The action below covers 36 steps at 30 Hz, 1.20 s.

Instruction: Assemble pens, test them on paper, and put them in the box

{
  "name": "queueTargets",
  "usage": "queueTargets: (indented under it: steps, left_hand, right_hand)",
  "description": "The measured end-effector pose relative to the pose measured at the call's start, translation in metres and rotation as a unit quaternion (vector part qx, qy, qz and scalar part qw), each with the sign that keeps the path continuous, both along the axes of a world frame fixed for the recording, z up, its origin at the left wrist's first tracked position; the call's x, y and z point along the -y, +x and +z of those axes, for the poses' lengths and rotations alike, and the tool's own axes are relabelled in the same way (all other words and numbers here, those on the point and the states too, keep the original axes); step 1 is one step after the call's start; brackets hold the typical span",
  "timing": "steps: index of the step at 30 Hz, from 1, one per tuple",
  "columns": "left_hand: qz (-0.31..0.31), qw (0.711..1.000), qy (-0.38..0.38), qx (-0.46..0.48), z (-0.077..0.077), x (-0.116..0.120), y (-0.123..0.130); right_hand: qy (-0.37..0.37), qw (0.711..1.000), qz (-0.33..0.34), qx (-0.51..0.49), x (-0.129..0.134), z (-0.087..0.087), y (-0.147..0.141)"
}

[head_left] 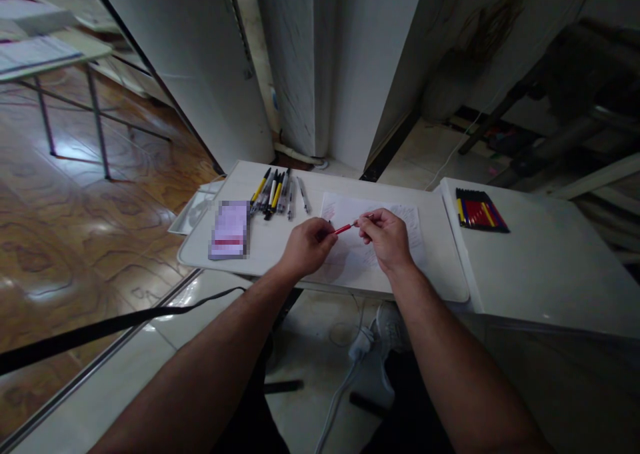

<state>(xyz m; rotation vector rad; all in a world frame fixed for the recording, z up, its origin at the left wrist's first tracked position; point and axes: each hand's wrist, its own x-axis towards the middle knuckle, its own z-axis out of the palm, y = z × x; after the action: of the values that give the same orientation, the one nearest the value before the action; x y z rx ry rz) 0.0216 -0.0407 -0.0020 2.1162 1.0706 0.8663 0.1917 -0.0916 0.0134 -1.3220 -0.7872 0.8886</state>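
Observation:
Over a white sheet of paper with writing [345, 267], my left hand [309, 246] is closed on a slim red pen part [343, 229]. My right hand [386, 238] is closed in a pinch at the other end of it, on a small reddish piece [369, 218]. A thin dark tip shows between the two pieces, close to my right fingertips. The paper lies on a small white table [445, 267]. Left of the paper, several pens [276, 191] lie in a loose group, black, yellow and clear. A blurred-out phone-like rectangle [229, 231] lies at the table's left end.
A second white surface [555, 274] adjoins on the right, bearing a pack of dark, red and yellow pens [481, 210]. A black strap [125, 319] crosses the lower left. A power strip with white cable [361, 344] lies on the floor under the table.

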Motion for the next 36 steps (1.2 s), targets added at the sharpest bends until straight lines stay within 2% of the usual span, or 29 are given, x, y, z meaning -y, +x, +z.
queueTargets:
  steps: [11, 17, 20, 29, 36]
  left_hand:
    - [0.008, 1.0, -0.017, -0.003, -0.002, -0.001, 0.0]
    - [0.021, 1.0, -0.001, -0.015, -0.001, -0.002, -0.001]
    - [0.013, 1.0, 0.006, -0.012, 0.0, -0.001, 0.0]
    - [0.001, 1.0, 0.006, -0.013, -0.003, -0.002, -0.003]
    - [-0.021, 1.0, -0.007, -0.014, -0.001, -0.001, -0.003]
  right_hand:
    - [0.004, 0.999, -0.025, 0.043, -0.003, -0.002, 0.0]
    - [0.026, 0.997, -0.04, 0.068, -0.002, 0.001, 0.007]
    - [0.018, 0.996, -0.027, 0.085, -0.002, -0.001, 0.007]
    - [-0.002, 1.0, 0.016, -0.007, 0.0, -0.002, -0.003]
    - [-0.002, 1.0, 0.013, -0.003, -0.001, -0.002, -0.003]
